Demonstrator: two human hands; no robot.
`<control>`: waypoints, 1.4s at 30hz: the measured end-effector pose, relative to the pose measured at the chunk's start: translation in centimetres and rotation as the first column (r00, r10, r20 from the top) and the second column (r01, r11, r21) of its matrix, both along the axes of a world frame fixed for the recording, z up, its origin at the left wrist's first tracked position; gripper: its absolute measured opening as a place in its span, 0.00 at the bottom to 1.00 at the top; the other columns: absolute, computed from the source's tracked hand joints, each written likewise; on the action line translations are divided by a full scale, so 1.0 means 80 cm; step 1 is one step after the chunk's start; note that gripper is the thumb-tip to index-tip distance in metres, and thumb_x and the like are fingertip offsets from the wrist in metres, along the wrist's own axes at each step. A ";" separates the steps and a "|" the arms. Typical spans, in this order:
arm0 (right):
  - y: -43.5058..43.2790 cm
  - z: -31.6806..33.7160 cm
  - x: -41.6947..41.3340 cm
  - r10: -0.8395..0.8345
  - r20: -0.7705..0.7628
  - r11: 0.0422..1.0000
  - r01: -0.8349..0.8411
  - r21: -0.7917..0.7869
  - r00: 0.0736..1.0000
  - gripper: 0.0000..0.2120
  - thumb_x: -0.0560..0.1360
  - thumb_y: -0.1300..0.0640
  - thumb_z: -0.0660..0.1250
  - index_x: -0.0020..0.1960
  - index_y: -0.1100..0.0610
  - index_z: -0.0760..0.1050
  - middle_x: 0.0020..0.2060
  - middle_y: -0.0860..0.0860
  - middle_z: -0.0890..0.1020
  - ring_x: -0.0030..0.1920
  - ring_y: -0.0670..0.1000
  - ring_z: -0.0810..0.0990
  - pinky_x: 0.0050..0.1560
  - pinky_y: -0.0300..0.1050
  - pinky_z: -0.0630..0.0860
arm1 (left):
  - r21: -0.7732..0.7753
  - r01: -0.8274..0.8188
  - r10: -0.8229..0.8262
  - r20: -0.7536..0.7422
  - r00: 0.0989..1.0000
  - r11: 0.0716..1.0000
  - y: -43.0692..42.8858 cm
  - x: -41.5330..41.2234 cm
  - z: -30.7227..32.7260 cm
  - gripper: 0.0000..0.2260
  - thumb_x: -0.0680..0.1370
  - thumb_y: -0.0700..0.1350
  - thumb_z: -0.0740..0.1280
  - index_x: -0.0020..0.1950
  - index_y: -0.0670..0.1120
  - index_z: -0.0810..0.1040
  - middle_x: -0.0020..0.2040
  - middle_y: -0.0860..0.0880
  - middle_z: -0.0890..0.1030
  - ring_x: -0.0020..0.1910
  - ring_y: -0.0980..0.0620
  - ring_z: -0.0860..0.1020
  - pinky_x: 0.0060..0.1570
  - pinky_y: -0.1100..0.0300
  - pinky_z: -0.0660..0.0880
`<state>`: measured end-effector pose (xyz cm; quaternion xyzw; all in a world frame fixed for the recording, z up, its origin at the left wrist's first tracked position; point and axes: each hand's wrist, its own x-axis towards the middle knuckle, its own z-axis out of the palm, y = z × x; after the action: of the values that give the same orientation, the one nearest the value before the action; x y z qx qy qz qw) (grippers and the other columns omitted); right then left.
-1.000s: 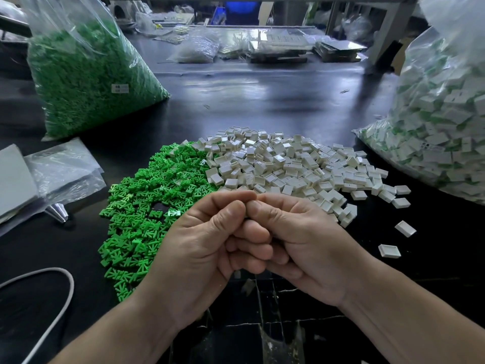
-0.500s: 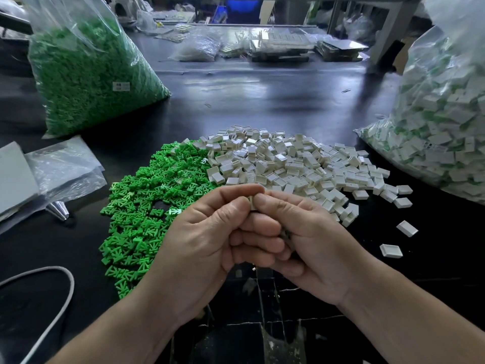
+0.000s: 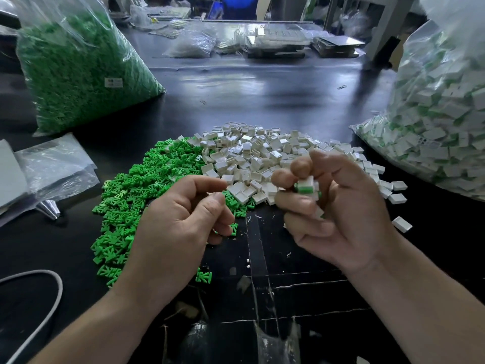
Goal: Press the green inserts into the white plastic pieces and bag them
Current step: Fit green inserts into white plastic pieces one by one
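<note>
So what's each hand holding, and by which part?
Right hand grips assembled white pieces, fingers curled round their edges. Left hand: cannot tell.
</note>
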<state>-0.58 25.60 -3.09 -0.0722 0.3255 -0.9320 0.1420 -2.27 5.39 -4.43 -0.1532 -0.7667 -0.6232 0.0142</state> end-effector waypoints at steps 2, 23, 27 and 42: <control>0.015 0.003 -0.003 -0.029 -0.005 0.997 0.029 0.070 1.000 0.11 0.70 0.55 0.75 0.38 0.56 0.73 0.38 0.53 0.77 0.25 0.45 0.75 0.17 0.34 0.69 | -0.158 -0.032 0.024 -0.058 0.998 0.987 -0.003 -0.003 -0.005 0.06 0.79 0.44 0.66 0.52 0.54 0.80 0.38 0.54 0.84 0.38 0.57 0.82 0.35 0.69 0.76; 0.013 0.002 0.000 0.180 -0.143 -0.655 0.227 0.721 0.973 0.11 0.78 0.43 0.66 0.55 0.46 0.79 0.47 0.45 0.81 0.46 0.50 0.79 0.43 0.45 0.77 | -0.824 -0.181 -0.203 -0.334 0.920 0.538 -0.003 -0.009 -0.018 0.10 0.73 0.57 0.69 0.52 0.55 0.82 0.45 0.55 0.76 0.47 0.51 0.75 0.46 0.55 0.69; 0.019 -0.005 -0.001 0.058 -0.307 -0.388 0.304 0.870 0.950 0.09 0.76 0.43 0.68 0.49 0.47 0.79 0.39 0.44 0.81 0.37 0.42 0.79 0.37 0.39 0.75 | -0.797 -0.181 -0.205 -0.355 0.912 0.576 -0.002 -0.011 -0.019 0.11 0.74 0.57 0.66 0.50 0.53 0.80 0.47 0.55 0.76 0.48 0.53 0.74 0.47 0.58 0.67; -0.001 -0.016 -0.008 0.181 0.196 0.969 -0.209 0.132 0.964 0.13 0.68 0.60 0.70 0.53 0.58 0.76 0.34 0.55 0.76 0.25 0.47 0.72 0.16 0.35 0.67 | 0.128 0.115 -0.126 0.083 0.989 0.985 0.004 0.002 0.000 0.11 0.76 0.37 0.69 0.49 0.54 0.82 0.41 0.47 0.83 0.41 0.51 0.83 0.35 0.63 0.78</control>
<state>-1.23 25.54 -4.34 -0.0074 0.3720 -0.8888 0.2675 -2.08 5.73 -4.41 -0.1698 -0.7161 -0.6753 -0.0489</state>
